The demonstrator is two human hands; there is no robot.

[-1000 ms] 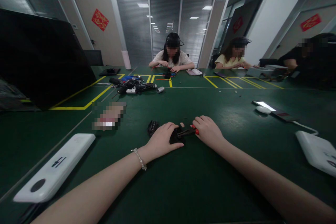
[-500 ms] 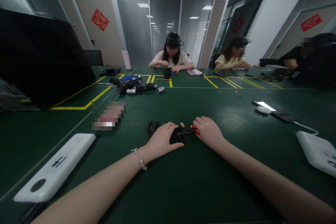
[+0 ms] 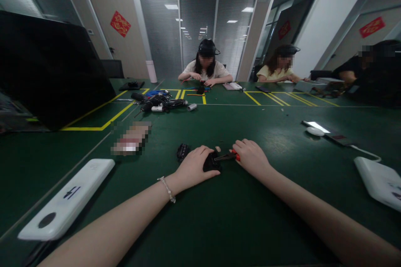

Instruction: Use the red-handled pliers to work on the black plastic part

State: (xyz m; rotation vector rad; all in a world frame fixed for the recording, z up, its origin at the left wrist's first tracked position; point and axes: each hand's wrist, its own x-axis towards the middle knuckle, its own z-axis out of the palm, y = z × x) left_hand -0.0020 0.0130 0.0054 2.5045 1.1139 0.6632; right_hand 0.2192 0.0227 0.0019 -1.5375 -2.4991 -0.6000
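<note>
My left hand (image 3: 194,166) is curled over a small black part (image 3: 210,162) on the green table (image 3: 219,217) and holds it down. My right hand (image 3: 250,156) is closed round red-handled pliers (image 3: 228,157), whose dark jaws reach left to the black part. A second small black part (image 3: 182,151) lies just left of my left hand. A tiny pale piece (image 3: 217,149) sits on the table behind the pliers.
White flat devices lie at near left (image 3: 65,200) and near right (image 3: 380,181). A phone (image 3: 326,131) with a white puck (image 3: 315,131) is at right. A pile of black tools (image 3: 159,102) and a large black case (image 3: 50,71) lie far left. Three people sit across the table.
</note>
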